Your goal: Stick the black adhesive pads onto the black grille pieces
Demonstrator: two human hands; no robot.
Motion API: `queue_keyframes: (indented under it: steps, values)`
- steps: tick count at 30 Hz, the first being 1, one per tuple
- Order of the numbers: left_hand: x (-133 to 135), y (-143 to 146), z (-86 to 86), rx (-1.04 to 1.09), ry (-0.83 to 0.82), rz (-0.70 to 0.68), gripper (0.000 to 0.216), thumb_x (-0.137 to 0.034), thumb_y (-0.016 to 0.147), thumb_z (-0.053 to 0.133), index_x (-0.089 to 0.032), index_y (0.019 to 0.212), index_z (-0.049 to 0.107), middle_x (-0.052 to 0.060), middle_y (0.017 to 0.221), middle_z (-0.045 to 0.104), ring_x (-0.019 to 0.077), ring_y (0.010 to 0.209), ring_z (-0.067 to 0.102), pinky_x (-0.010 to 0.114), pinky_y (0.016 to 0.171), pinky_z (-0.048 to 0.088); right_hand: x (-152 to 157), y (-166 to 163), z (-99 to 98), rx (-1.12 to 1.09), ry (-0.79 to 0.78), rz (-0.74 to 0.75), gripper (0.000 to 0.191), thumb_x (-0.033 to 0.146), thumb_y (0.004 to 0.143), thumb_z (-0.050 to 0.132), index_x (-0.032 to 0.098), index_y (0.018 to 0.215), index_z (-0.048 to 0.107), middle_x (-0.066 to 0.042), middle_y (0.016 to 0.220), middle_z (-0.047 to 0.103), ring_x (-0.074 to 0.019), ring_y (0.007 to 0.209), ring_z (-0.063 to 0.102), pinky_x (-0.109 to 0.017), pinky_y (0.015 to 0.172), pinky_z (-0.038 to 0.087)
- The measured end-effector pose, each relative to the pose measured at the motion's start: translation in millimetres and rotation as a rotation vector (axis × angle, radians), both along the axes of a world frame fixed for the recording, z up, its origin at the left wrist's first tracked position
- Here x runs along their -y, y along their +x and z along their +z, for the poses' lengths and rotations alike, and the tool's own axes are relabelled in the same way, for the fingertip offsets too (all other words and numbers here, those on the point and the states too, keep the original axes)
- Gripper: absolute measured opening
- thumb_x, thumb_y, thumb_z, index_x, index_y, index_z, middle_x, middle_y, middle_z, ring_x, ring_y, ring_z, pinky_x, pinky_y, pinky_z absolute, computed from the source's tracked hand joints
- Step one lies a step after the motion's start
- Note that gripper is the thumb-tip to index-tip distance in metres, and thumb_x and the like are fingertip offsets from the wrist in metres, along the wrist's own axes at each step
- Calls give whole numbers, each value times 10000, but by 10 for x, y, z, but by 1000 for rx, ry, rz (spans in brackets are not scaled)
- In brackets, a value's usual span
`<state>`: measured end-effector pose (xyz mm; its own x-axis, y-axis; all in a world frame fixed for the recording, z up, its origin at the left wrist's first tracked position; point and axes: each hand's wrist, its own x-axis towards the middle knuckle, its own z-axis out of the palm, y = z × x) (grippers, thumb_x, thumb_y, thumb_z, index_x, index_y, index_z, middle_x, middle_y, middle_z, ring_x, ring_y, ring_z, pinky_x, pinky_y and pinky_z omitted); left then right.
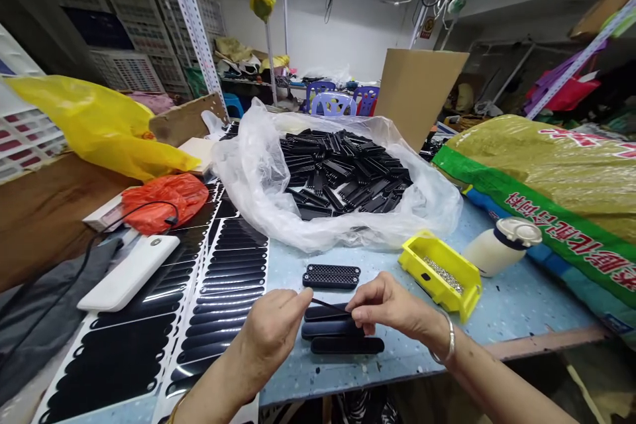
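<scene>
My left hand (273, 326) and my right hand (390, 305) pinch the two ends of a thin black strip (328, 305), seen nearly edge-on. Beneath it, several smooth black oblong pieces (346, 345) lie side by side on the blue table. Just beyond my fingers, oblong black pieces with a textured face (332, 276) and a small round spot near each end rest together. To the left spread sheets of glossy black oblong stickers (226, 281), with some outlines bare. My right fingertips partly cover the smooth pieces.
A clear plastic bag (318, 237) heaped with black pieces (348, 172) fills the table's back. Right of my hands stand a yellow bin (422, 278) of small metal parts and a white bottle (497, 248). A white power bank (132, 275) and red bag (166, 202) lie left.
</scene>
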<state>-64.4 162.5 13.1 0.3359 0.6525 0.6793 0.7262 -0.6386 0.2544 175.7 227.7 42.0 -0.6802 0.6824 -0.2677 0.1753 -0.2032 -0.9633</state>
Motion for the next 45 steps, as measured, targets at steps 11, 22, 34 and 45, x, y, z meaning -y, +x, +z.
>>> queue_keyframes:
  steps: [11,22,34,45]
  values:
    - [-118,-80,-219,195,-381,92,252,-355,830,650,-181,1006,696,16,686,690,125,571,620,203,520,484,-264,348,-117,100,201,-167,181,312,678,756,138,670,708,11,535,599,-89,492,493,-195,470,380]
    - [-102,253,-402,10,-490,-17,237,-170,862,486,-204,940,708,76,838,727,215,777,662,359,749,527,-255,229,-598,92,229,-270,236,384,665,755,153,717,760,-4,559,660,-105,487,515,-221,477,417]
    - [-67,560,-383,-69,-312,3,279,-69,867,424,-171,936,675,104,852,691,234,816,625,378,743,432,-105,351,-603,32,136,-516,293,413,698,757,124,717,716,-60,625,695,-147,559,614,-221,484,417]
    - [-417,908,-266,-308,-845,174,340,-488,851,573,-207,743,731,76,757,689,236,772,626,314,682,366,68,402,-731,3,219,-646,232,371,677,771,152,746,739,-41,627,701,-157,555,618,-248,513,463]
